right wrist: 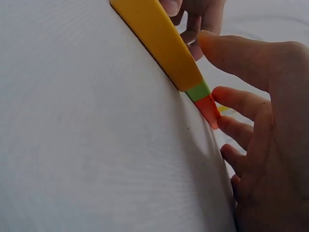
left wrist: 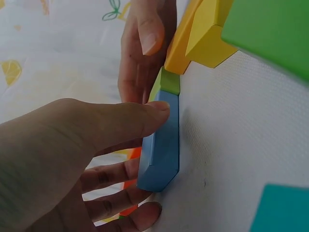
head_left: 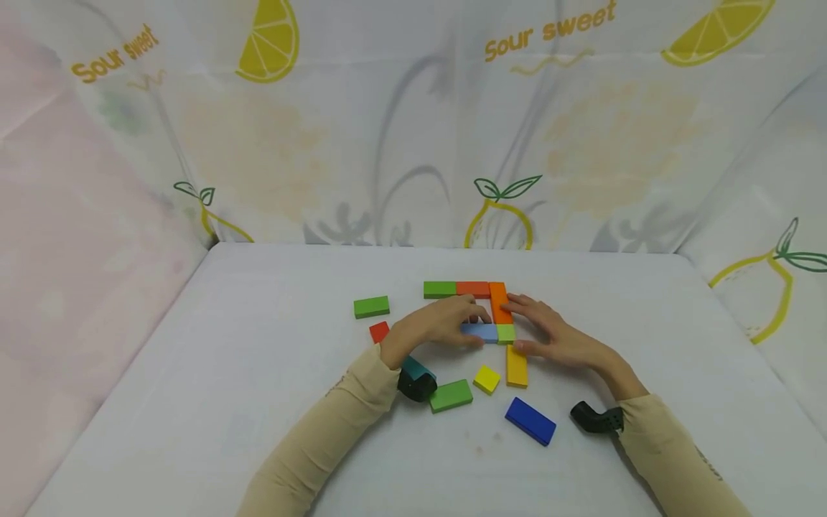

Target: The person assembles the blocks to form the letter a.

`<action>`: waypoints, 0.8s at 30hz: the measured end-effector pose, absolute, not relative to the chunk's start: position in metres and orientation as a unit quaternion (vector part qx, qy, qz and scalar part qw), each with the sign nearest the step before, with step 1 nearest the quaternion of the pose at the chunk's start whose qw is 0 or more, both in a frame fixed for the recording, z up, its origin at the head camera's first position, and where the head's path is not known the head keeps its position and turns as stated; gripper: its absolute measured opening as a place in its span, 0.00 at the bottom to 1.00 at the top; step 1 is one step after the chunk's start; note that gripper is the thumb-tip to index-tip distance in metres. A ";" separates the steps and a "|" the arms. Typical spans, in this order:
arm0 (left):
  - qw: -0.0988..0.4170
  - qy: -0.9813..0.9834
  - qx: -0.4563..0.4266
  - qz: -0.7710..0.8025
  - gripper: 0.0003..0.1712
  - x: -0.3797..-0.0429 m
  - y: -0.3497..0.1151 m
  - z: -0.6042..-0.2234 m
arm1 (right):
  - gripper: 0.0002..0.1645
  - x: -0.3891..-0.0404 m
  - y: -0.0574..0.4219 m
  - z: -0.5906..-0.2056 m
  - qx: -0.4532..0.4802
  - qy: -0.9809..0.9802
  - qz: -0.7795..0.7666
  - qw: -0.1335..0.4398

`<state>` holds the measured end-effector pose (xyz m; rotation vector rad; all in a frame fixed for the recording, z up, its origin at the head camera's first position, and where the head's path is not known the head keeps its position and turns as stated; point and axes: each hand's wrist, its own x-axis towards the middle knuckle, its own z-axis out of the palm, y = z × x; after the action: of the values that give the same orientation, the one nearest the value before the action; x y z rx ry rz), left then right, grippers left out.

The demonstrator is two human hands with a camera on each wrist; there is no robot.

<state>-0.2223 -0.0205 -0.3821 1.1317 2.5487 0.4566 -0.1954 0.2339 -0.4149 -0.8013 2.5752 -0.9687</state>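
Several flat wooden blocks lie end to end in a shape on the white table. My left hand (head_left: 444,323) pinches a light blue block (left wrist: 166,140) between thumb and fingers. That block's end meets a light green block (head_left: 506,334). To the right, my right hand (head_left: 558,339) has its fingers spread against the side of an orange block (head_left: 499,301). Its thumb is by the top end of an amber block (head_left: 517,368), below the light green one. A red block (head_left: 473,289) and a green block (head_left: 440,289) form the back row, joining the orange block.
Loose blocks lie around: green (head_left: 371,307), red (head_left: 379,331), teal (head_left: 418,368) partly behind the left wrist, another green (head_left: 451,396), yellow (head_left: 487,379) and dark blue (head_left: 530,421). A lemon-print cloth (head_left: 388,143) hangs behind the table (head_left: 194,402).
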 end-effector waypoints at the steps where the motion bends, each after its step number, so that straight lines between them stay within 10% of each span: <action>1: 0.157 0.890 0.396 0.160 0.23 -0.222 -0.021 -0.382 | 0.41 -0.195 0.234 -0.415 -0.279 0.890 -0.335 0.137; 24: 0.139 0.891 0.403 0.156 0.22 -0.222 -0.019 -0.383 | 0.41 -0.194 0.236 -0.414 -0.307 0.881 -0.337 0.130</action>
<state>-0.2220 -0.0194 -0.3834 1.1648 2.5762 0.4520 -0.1942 0.2360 -0.4138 -0.8909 2.5590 -0.9785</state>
